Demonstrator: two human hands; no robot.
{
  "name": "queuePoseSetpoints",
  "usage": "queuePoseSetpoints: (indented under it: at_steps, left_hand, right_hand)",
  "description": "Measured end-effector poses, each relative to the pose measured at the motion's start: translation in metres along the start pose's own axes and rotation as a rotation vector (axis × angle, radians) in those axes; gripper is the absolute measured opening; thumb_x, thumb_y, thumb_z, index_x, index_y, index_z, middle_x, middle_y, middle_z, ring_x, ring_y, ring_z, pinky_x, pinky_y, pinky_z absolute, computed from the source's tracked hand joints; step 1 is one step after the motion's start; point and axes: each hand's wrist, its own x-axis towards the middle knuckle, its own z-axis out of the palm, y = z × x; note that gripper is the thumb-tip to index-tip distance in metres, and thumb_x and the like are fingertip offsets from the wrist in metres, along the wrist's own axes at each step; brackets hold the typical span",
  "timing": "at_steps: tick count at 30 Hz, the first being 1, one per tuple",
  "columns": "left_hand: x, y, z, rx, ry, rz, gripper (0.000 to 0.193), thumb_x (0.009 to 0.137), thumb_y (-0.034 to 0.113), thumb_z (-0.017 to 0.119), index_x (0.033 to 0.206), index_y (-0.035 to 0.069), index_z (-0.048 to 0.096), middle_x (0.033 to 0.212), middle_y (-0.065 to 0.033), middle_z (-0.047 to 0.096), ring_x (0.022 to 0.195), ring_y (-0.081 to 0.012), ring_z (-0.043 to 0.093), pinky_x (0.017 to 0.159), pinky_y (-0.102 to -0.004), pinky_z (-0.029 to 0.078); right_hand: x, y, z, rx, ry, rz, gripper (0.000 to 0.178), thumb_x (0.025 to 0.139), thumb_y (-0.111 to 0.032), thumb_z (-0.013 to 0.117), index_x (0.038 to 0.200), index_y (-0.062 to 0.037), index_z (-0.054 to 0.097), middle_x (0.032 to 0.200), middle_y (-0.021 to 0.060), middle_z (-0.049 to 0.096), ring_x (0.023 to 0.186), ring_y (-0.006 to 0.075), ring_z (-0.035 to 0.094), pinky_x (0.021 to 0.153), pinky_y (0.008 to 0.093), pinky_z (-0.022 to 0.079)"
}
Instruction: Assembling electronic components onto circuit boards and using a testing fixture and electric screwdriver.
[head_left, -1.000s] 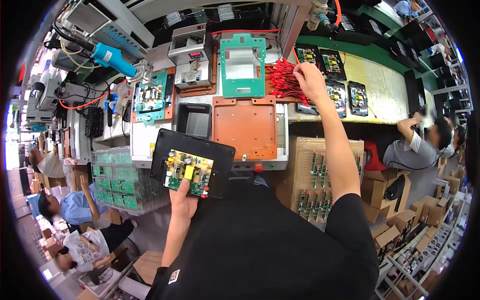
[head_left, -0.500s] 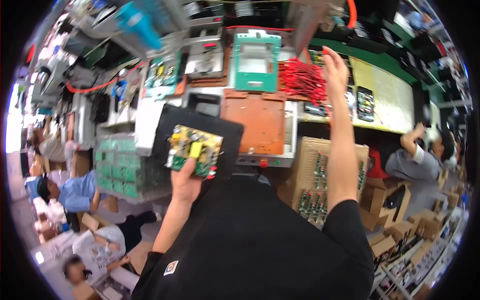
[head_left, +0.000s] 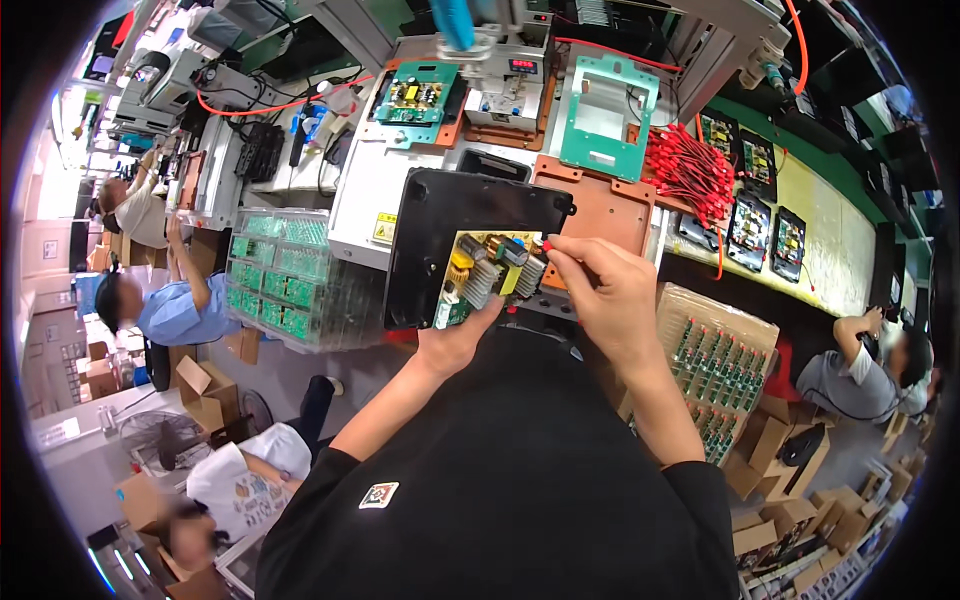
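My left hand (head_left: 455,343) holds a black plastic housing (head_left: 440,235) from below, with a yellow-green circuit board (head_left: 487,273) lying in it. The housing is tilted up toward me. My right hand (head_left: 607,297) pinches a small red connector (head_left: 547,246) on a red wire, its tip at the board's right edge. The pile of red wires (head_left: 692,172) lies on the bench behind, to the upper right.
An orange fixture plate (head_left: 612,207) and a green frame (head_left: 607,117) sit on the bench beyond the housing. Clear trays of green boards (head_left: 283,280) stand left, a cardboard box of boards (head_left: 720,365) right. Other people work at the left and lower right.
My right hand left the red wire pile and came down to the board with a red-tipped wire. My left hand raised and tilted the housing closer. The view swung left.
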Motion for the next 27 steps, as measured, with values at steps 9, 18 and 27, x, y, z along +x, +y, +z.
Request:
queuePoseSetpoints:
  at_steps: [9, 18, 27]
  left_hand:
    - [-0.005, 0.011, -0.001, 0.213, -0.074, 0.221, 0.037, 0.081, 0.002, 0.073, 0.116, -0.002, 0.061, 0.110, -0.0122, 0.066, 0.097, -0.0242, 0.065, 0.084, -0.0345, 0.051]
    - [0.004, 0.024, 0.002, 0.321, -0.234, 0.230, 0.037, 0.082, 0.001, 0.070, 0.117, -0.005, 0.058, 0.111, -0.0129, 0.065, 0.102, -0.0241, 0.064, 0.090, -0.0347, 0.050]
    - [0.002, 0.013, 0.018, 0.215, -0.310, 0.100, 0.041, 0.078, 0.003, 0.073, 0.116, 0.000, 0.060, 0.093, -0.0135, 0.069, 0.085, -0.0224, 0.070, 0.072, -0.0313, 0.054]
  right_hand:
    - [-0.013, -0.004, -0.001, 0.012, 0.040, 0.007, 0.010, 0.084, 0.000, 0.069, 0.094, 0.0024, 0.070, 0.078, 0.0086, 0.069, 0.059, 0.0104, 0.064, 0.053, 0.0216, 0.050]
    - [-0.023, 0.001, 0.001, 0.103, 0.067, 0.062, 0.010, 0.085, 0.001, 0.067, 0.095, 0.0035, 0.069, 0.079, 0.0094, 0.068, 0.060, 0.0131, 0.066, 0.054, 0.0234, 0.051]
    - [-0.027, 0.006, -0.011, 0.147, 0.083, 0.195, 0.007, 0.087, 0.000, 0.066, 0.092, 0.0026, 0.070, 0.073, 0.0065, 0.066, 0.061, 0.0107, 0.065, 0.054, 0.0222, 0.051]
